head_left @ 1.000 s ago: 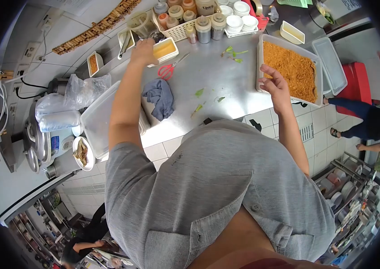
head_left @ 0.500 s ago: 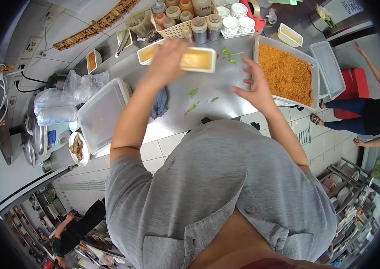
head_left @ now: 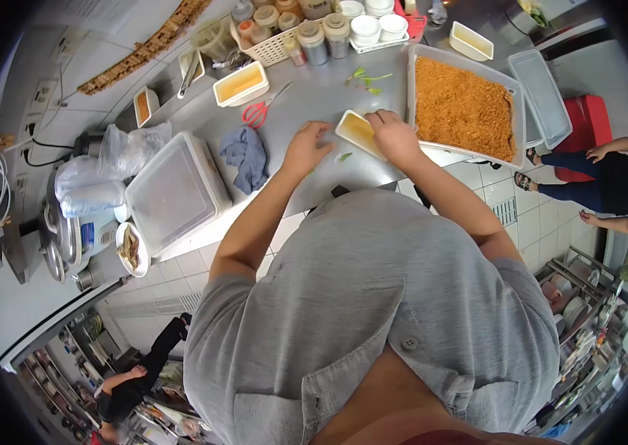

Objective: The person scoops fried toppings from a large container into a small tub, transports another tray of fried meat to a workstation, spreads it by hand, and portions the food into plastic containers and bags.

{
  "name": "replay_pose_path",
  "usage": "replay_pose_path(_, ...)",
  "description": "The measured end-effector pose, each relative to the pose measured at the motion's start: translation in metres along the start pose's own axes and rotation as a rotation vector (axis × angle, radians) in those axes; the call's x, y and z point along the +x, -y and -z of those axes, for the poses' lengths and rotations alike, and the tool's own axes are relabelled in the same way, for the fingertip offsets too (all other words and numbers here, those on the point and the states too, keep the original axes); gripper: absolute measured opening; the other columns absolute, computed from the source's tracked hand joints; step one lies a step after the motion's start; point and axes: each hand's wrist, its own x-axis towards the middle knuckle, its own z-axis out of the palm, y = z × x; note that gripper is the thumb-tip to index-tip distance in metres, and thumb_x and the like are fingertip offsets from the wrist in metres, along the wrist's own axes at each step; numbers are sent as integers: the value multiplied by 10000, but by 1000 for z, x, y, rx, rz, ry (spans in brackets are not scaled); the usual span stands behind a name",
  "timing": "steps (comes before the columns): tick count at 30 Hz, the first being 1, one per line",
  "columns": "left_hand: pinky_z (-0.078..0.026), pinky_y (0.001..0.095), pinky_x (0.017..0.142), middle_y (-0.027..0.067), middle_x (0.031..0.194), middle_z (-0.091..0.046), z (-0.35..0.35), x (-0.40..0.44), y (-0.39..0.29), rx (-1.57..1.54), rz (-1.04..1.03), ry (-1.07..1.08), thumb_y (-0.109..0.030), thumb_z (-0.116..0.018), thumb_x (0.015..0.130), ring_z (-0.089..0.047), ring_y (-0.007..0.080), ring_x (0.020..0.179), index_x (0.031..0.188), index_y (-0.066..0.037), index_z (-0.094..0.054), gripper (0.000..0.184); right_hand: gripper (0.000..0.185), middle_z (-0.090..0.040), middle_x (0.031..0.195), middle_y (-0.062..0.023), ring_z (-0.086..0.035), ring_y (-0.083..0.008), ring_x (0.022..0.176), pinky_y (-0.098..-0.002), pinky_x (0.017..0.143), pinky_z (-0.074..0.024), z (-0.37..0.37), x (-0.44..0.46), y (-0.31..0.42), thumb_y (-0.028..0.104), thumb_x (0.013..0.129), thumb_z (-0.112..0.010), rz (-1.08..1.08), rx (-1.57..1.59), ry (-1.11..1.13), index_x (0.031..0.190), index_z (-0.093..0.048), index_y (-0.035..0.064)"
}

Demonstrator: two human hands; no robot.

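Head view: an oblong white tub point(head_left: 358, 134), yellow inside, is gripped by the right hand point(head_left: 395, 139) over the surface point(head_left: 315, 100), slanted lengthwise far-left to near-right; the left hand point(head_left: 305, 150) is held open.

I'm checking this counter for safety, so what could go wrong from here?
The small container in the right hand is close to the tub of orange crumbs, whose near side appears to jut past the edge of the counter; a knock might shift the tub. A green scrap lies close by and could stick to the container. The red-handled scissors lie loose beyond the left hand, so a careless reach might meet the blades.
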Motion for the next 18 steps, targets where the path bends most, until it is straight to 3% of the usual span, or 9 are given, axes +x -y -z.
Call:
replay_pose_path(1, -503, 405, 990, 139, 1268, -599, 0, -2, -5, -3, -6, 5, -191, -872, 712, -516, 306, 1269, 1334, -64, -562, 707, 289, -651, 1057, -87, -650, -277, 1038, -403, 792, -574, -1, 2, 2, 98, 859, -561, -36, -12, -36, 1142, -618, 93)
replay_pose_path(3, -515, 404, 948, 148, 1283, -577, 9, -15, -15, 396, -109, -117, -167, -878, 668, -509, 341, 1249, 1318, -97, -574, 721, 313, -648, 1050, -114, -649, -287, 1032, -425, 805, -568, 8, 8, 7, 77, 840, -581, -122, 20, -98, 1150, -621, 90)
replay_pose_path(7, -521, 409, 931, 161, 1258, -575, 16, -55, -31, 726, -91, -54, -112, -876, 633, -485, 370, 1264, 1289, -136, -588, 717, 370, -649, 1030, -148, -654, -319, 975, -445, 825, -543, 50, 3, -7, 8, 793, -612, -279, 263, -292, 1154, -646, 84)
replay_pose_path(9, -512, 386, 963, 133, 1321, -520, 11, -52, 1, 671, -116, 22, -24, -862, 614, -580, 308, 1113, 1290, -166, -595, 741, 357, -659, 1025, -143, -662, -308, 930, -422, 803, -547, 67, -13, -19, -2, 798, -617, -367, 344, -349, 1146, -653, 72)
replay_pose_path(10, -512, 386, 963, 133, 1321, -520, 12, -43, 16, 674, -137, 22, -24, -862, 614, -580, 308, 1113, 1290, -166, -595, 741, 344, -669, 1019, -137, -669, -297, 884, -399, 782, -550, 76, -22, -26, -11, 803, -622, -447, 431, -404, 1138, -660, 61)
replay_pose_path(12, -542, 331, 815, 106, 1171, -596, 14, -17, 39, 280, -124, 172, 29, -813, 660, -637, 247, 938, 1208, -139, -654, 595, 343, -674, 998, -129, -663, -264, 841, -375, 757, -550, 83, -43, -36, -20, 799, -627, -538, 473, -456, 1133, -665, 47)
replay_pose_path(16, -529, 291, 712, 74, 977, -639, 0, 47, 30, 246, -210, 255, 49, -772, 709, -642, 198, 799, 1086, -102, -702, 412, 334, -669, 934, -100, -624, -173, 765, -324, 697, -543, 84, -90, -53, -33, 789, -640, -700, 574, -545, 1118, -673, 12)
replay_pose_path(18, -510, 286, 699, 61, 848, -637, -10, 89, 17, 107, -103, 275, 41, -754, 742, -631, 191, 780, 1011, -86, -716, 300, 335, -662, 921, -77, -603, -145, 761, -303, 690, -553, 95, -104, -49, -46, 795, -632, -712, 534, -572, 1124, -674, 3)
